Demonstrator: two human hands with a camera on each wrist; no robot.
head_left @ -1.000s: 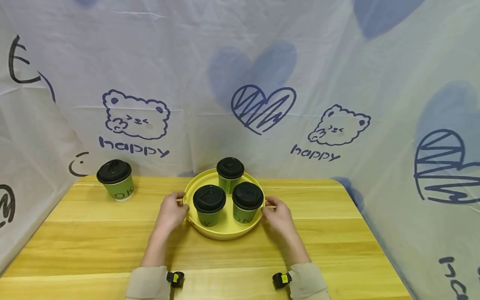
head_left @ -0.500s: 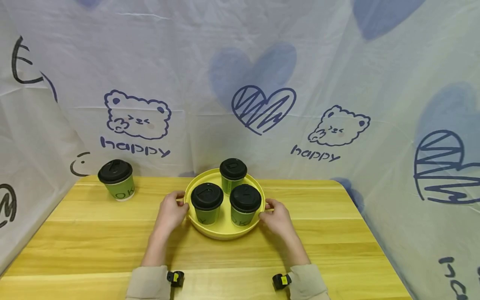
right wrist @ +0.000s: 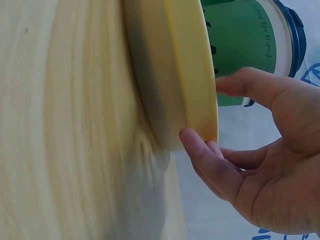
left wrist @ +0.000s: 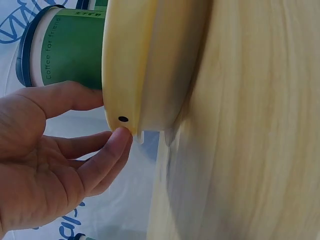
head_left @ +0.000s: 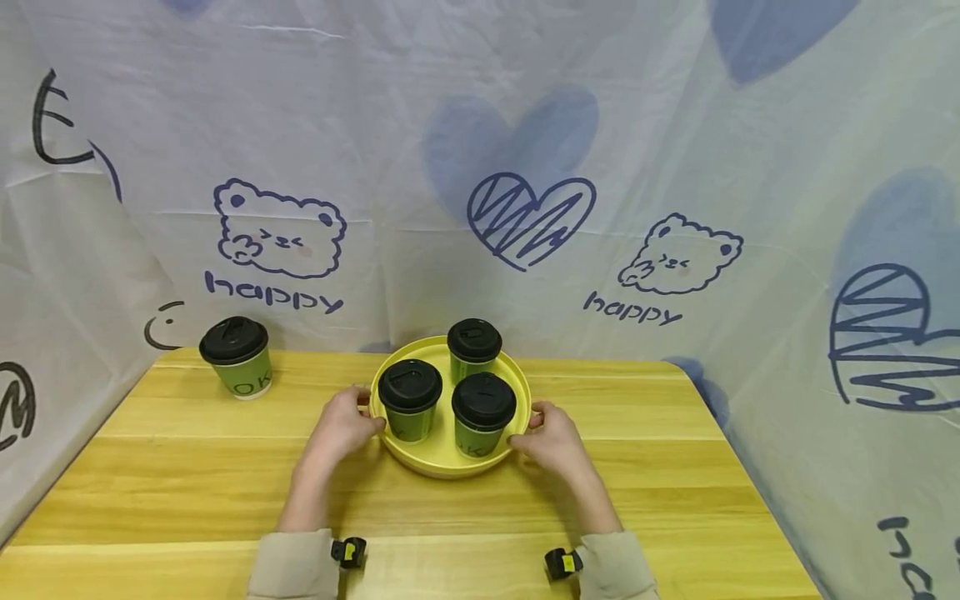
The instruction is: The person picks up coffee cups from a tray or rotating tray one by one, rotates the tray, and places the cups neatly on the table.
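Observation:
In the head view a round yellow tray (head_left: 444, 454) with a raised rim sits on the table, bearing three green paper cups with black lids. One cup (head_left: 409, 387) stands at the tray's left, another cup (head_left: 474, 342) at its back, and a third cup (head_left: 483, 404) at its front right. My left hand (head_left: 343, 425) grips the rim from the left, its thumb over the edge and fingertips against the outer wall. On the opposite side my right hand (head_left: 553, 440) pinches the rim the same way. Both wrist views show the tray's wall (left wrist: 125, 65) above a paler, narrower base (right wrist: 155, 75).
A separate green cup (head_left: 236, 354) with a black lid stands upright at the table's back left. The wooden table (head_left: 442, 533) ends against a pale cloth backdrop (head_left: 405, 167) printed with hearts and bears.
The tray's cups have shifted clockwise seen from above: the left one backward, the back one right, the right one forward and left. Both hands stay at the rim, with the right thumb slightly forward.

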